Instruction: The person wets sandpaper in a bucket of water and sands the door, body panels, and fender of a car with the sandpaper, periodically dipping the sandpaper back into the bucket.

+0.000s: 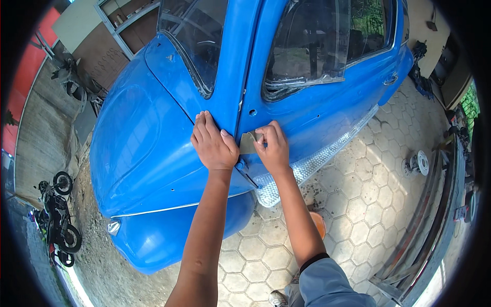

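Note:
My left hand (214, 143) lies flat on the blue car body (138, 133), fingers stretched out, just ahead of the door seam. Beside it, my right hand (274, 148) pinches a small tan sheet (248, 144) that looks like sandpaper. The sheet rests against the panel at the seam, with part of it hidden by the fingers. A round hole (252, 112) shows in the blue door (302, 120) above my right hand. Below the sheet, a hinge (242, 165) sits in the door gap.
A ribbed silver running board (312, 161) juts out below the door. An orange bucket (317, 224) stands behind my right forearm. Long beams (422, 230) and a white wheel-like disc (422, 162) are at right; a motorcycle (57, 220) is at far left. Hexagonal paving (358, 204) covers the ground.

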